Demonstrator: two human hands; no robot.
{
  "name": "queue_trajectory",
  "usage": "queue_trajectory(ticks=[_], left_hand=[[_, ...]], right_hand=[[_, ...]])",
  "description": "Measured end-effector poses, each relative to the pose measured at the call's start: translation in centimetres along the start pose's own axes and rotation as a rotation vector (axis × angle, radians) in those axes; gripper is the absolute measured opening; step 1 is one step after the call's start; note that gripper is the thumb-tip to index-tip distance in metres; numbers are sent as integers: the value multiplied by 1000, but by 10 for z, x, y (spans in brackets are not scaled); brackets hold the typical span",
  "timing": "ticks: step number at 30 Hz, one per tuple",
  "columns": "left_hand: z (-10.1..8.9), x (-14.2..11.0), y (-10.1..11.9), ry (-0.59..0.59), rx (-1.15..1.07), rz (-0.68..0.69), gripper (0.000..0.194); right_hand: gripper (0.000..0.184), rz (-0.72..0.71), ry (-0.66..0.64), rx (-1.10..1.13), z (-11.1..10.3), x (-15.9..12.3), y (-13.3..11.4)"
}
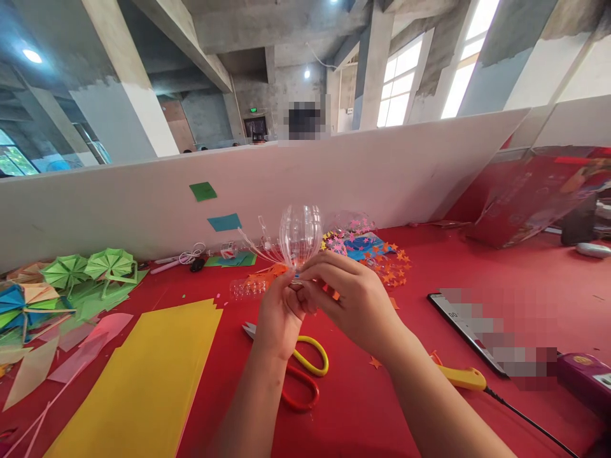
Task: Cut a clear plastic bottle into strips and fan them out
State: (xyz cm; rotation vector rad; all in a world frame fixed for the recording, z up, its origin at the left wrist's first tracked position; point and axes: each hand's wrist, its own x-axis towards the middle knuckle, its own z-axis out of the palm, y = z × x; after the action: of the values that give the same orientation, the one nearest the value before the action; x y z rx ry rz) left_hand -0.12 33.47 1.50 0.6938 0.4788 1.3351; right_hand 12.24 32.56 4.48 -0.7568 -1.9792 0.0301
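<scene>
A clear plastic bottle piece (300, 230), cut into thin strips that bulge out like a lantern, stands up between my hands above the red table. Some loose strips fan out to its left. My left hand (280, 312) grips its lower end with the fingers curled. From the right, my right hand (356, 286) pinches the strips near the same base; the fingertips partly hide what they press on. Scissors (312, 393) with one red and one yellow handle lie on the table, partly behind my left wrist.
Yellow paper sheets (147, 369) lie at left, beside folded green paper umbrellas (111, 263). Orange paper stars (392, 273) scatter behind my right hand. A phone (470, 334) and a yellow-handled corded tool (461, 377) are at right. A white partition (119, 207) closes the back.
</scene>
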Motion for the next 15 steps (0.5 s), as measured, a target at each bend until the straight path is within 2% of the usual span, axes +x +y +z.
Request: queue_trajectory(ticks=[4,10,15], left_hand=[[1,-1,2,-24,33,-6,18],[0,-1,1,-1,53,-19,16],[-2,0,-3,-14,64,41,17]], right_hand=[[18,19,52,22,0,0,-1],[16,22,61,-9,2,0,-1],[15,14,75,-23,2,-1,0]])
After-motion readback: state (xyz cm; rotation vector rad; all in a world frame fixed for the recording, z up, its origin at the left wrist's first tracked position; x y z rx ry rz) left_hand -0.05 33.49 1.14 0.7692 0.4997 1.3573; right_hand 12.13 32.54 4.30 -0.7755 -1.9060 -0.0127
